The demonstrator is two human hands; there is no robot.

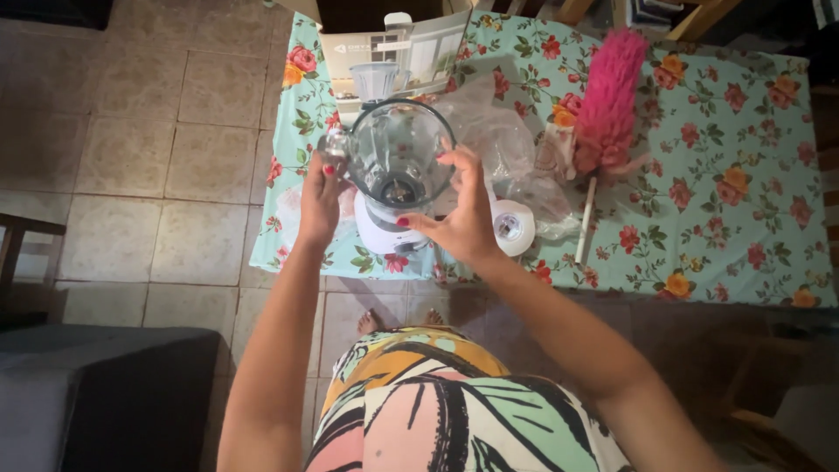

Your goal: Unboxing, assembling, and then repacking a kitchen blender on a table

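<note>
Beige floor tiles (131, 131) fill the left of the frame, with a dark cushioned seat (96, 393) at lower left and the edge of a wooden piece of furniture (17, 253) at the left margin. Right of these stands a table under a pale blue flowered tablecloth (743, 218). Near its left end, the left hand (321, 203) grips the handle side of a clear blender jar (399, 156), fingers curled closed on it. The jar stands upright on a white blender base (384, 232), its long axis vertical and its open mouth facing up toward the camera; it holds nothing but the blade at the bottom. Behind it, at the top of the frame, sit a small clear cup (374, 80) and an open cardboard box (393, 44). The right hand (463, 218) rests against the jar's right wall, fingers spread wide. Further right lie a white round lid (513, 227), crumpled clear plastic wrap (502, 140), and a pink fluffy duster (607, 96) with a white handle.
</note>
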